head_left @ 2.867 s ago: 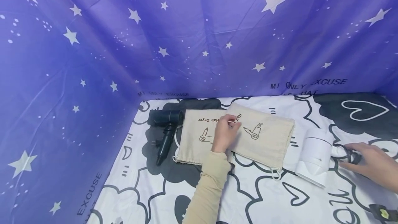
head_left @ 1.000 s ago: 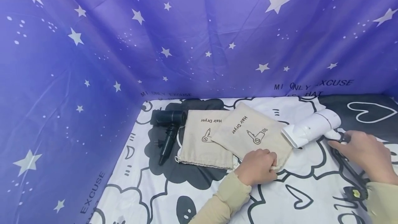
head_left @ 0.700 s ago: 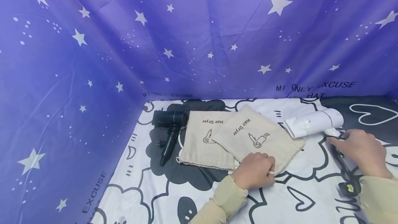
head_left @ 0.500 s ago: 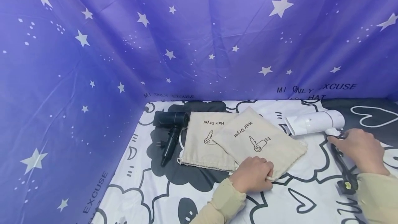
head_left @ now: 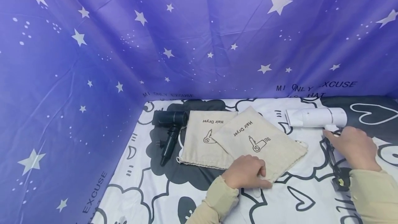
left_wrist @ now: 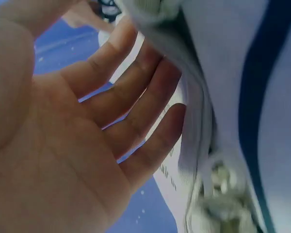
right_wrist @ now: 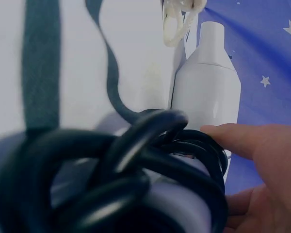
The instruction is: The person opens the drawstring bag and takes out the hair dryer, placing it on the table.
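My left hand (head_left: 244, 172) is at the near corner of a beige drawstring bag (head_left: 264, 148) printed "Hair Dryer", thumb apart from the index finger. In the left wrist view, the extended fingers (left_wrist: 136, 121) reach the cloth edge, with some fingertips behind it. My right hand (head_left: 354, 148) holds a white hair dryer (head_left: 314, 117) by its handle, at the right of the bag. The right wrist view shows its barrel and nozzle (right_wrist: 208, 92), with the thumb beside a looped black cord (right_wrist: 131, 155). The remaining right fingers are partly hidden behind the handle and cord.
A second beige bag (head_left: 202, 148) lies partly under the first. Left of it is a black hair dryer (head_left: 171, 117) with its plug. Everything lies on a black-and-white patterned cloth (head_left: 149, 189), with a purple star curtain (head_left: 192, 44) behind and at left.
The left hand has moved from the bags' middle to the right bag's near corner, and its grip has loosened. That bag has turned. The white dryer has swung round to lie sideways, farther back.
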Tool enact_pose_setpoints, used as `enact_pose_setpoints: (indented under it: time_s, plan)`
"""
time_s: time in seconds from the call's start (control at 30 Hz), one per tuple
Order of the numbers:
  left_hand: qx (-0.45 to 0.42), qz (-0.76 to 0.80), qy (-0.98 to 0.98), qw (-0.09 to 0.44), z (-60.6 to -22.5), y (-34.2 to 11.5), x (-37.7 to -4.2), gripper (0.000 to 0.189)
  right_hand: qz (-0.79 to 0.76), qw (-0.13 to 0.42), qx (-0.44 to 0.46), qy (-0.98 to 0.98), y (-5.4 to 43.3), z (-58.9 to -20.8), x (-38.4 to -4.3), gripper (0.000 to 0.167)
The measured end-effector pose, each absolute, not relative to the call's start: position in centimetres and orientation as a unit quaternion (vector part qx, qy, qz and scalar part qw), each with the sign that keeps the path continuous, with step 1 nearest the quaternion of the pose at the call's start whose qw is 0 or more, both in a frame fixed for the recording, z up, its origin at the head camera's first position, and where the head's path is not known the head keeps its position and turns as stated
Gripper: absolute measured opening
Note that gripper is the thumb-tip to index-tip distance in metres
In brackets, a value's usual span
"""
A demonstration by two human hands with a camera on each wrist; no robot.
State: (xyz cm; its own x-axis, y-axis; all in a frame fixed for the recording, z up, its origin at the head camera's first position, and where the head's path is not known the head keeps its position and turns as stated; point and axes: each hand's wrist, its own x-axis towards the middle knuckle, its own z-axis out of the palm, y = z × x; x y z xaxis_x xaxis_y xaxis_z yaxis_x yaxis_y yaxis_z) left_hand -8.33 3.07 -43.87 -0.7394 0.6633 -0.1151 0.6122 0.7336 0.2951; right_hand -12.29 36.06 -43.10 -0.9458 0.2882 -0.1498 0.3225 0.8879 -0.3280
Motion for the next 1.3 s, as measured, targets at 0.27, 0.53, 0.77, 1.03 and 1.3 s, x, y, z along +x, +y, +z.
enact_pose_setpoints:
  time_s: [0.27,0.53,0.77,1.03,1.3]
  plan:
    - [0.237,0.227,0.942,0.074,-42.7,-0.6,-10.5,0.024,-0.182,-0.047,0.130,0.974,34.0,-42.7,-11.6,0.074]
    - [0.110,0.278,0.954,-0.018,-43.0,-3.2,-11.4,0.017,-0.208,-0.085,0.016,0.974,31.4,-42.7,-11.7,0.056]
    - [-0.004,0.288,0.956,-0.051,-43.5,-4.1,-12.0,0.032,-0.212,0.030,-0.044,0.976,30.0,-43.2,-11.6,0.059]
    - [-0.044,0.266,0.963,-0.005,-43.4,-4.8,-12.8,0.038,-0.211,0.082,-0.075,0.971,28.8,-43.4,-11.5,0.038]
    - [-0.035,0.302,0.952,0.009,-43.8,-4.1,-12.9,0.034,-0.213,0.075,-0.066,0.972,28.2,-43.6,-11.1,0.024]
